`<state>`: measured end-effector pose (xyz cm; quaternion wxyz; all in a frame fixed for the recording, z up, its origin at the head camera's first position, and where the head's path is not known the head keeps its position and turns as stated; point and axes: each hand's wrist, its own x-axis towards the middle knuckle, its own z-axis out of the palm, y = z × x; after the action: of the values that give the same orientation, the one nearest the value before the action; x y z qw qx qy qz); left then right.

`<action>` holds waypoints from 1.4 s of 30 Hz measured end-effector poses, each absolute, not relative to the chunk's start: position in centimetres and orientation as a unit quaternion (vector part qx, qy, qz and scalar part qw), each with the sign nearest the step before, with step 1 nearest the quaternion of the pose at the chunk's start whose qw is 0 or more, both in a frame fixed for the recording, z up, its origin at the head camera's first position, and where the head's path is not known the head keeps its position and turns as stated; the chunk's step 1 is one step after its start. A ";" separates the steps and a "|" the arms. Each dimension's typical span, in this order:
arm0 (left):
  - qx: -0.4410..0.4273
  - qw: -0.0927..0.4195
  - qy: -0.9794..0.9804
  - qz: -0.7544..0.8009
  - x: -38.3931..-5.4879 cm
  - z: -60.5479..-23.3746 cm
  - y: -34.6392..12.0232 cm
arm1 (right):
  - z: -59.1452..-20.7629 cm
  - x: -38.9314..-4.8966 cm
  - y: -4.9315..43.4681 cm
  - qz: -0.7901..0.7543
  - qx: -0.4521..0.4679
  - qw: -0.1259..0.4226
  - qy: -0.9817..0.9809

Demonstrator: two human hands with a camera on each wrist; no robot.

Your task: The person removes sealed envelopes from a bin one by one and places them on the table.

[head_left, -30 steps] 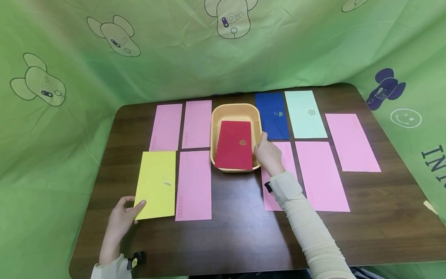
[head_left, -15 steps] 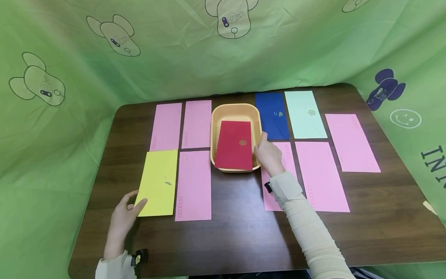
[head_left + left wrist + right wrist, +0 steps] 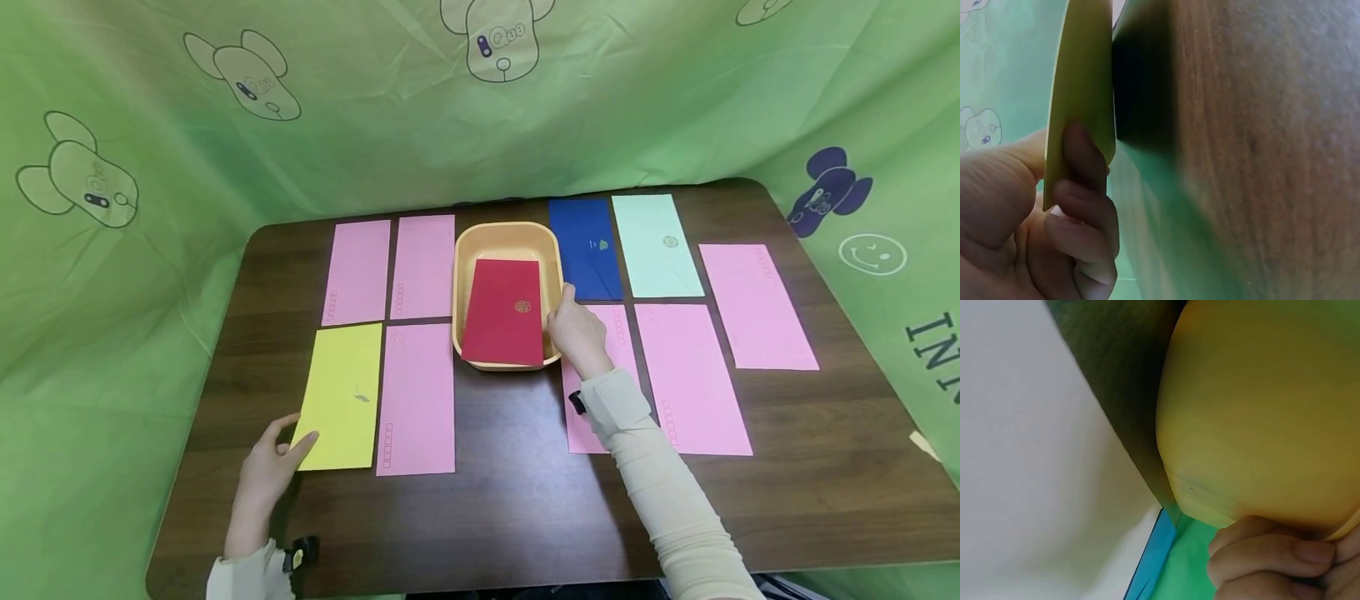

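Observation:
My left hand (image 3: pixel 264 473) pinches the lower left edge of a yellow envelope (image 3: pixel 341 408), thumb on top and fingers beneath. In the left wrist view the envelope (image 3: pixel 1082 81) stands off the tabletop at that edge, over a dark shadow. At the table's centre back is a cream-coloured plastic tray (image 3: pixel 506 233), its right rim gripped by my right hand (image 3: pixel 579 333). A red envelope (image 3: pixel 502 312) with a gold emblem lies in the tray. Curled fingers (image 3: pixel 1272 553) show beside the tray wall (image 3: pixel 1260 425) in the right wrist view.
Several pink envelopes (image 3: pixel 416 400) lie in rows on the brown table (image 3: pixel 517 508), left and right of the tray. A blue envelope (image 3: pixel 587 250) and a mint envelope (image 3: pixel 657 246) are at the back right. Green cloth (image 3: pixel 360 142) hangs behind and along the sides.
My left hand has shifted slightly right and away from me with the yellow envelope, which now sits closer to the pink one beside it. The right hand and tray stay put.

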<state>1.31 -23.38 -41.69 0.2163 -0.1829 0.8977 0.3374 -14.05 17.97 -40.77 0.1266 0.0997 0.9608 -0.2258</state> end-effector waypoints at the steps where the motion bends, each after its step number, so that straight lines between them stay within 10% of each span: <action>1: -0.183 0.216 0.899 0.334 1.3 -41.7 -23.4 | -40.8 -14.0 18.0 -0.226 0.100 0.126 0.961; 42: -0.219 0.212 0.914 0.268 1.6 -42.4 -22.9 | -40.8 -14.1 18.0 -0.226 0.099 0.128 0.961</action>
<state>1.61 -22.86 -42.43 0.2124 -0.2189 0.9137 0.2685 -14.08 18.00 -40.83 0.1284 0.0987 0.9606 -0.2260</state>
